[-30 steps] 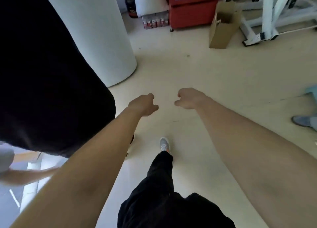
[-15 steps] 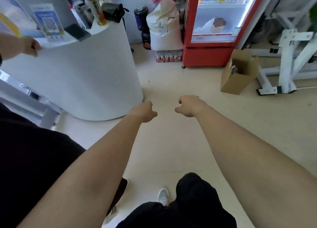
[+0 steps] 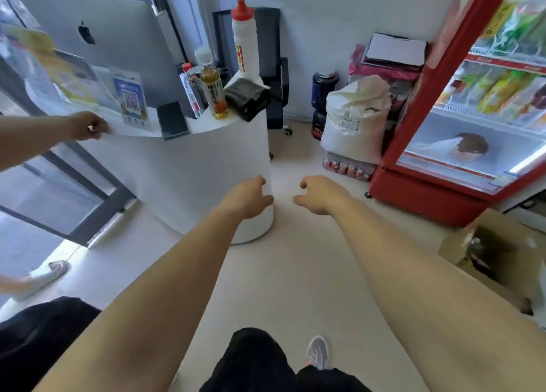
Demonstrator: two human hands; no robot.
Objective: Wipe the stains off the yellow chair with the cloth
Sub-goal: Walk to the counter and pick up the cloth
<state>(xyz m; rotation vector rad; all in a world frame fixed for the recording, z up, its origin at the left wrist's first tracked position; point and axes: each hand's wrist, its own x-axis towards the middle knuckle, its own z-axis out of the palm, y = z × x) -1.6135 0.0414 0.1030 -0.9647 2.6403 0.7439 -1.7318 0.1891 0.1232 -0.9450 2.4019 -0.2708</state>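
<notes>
A dark folded cloth (image 3: 246, 97) lies on the right end of a white rounded counter (image 3: 189, 161), beside a tall white bottle with a red cap (image 3: 244, 37). My left hand (image 3: 246, 198) and my right hand (image 3: 320, 193) are stretched out in front of me at mid height, below the counter top and well short of the cloth. Both hold nothing, with fingers loosely curled and apart. No yellow chair is in view.
On the counter stand a computer monitor (image 3: 97, 40), a tea bottle (image 3: 213, 91), a phone (image 3: 172, 120) and a QR sign (image 3: 130, 100). Another person's hand (image 3: 87, 125) rests on the counter's left edge. A red drinks fridge (image 3: 461, 120), white sack (image 3: 356, 120) and cardboard box (image 3: 496, 244) stand to the right.
My view has tilted up and moved closer to the counter, bringing its top and the cloth into sight. My fists have loosened into open fingers.
</notes>
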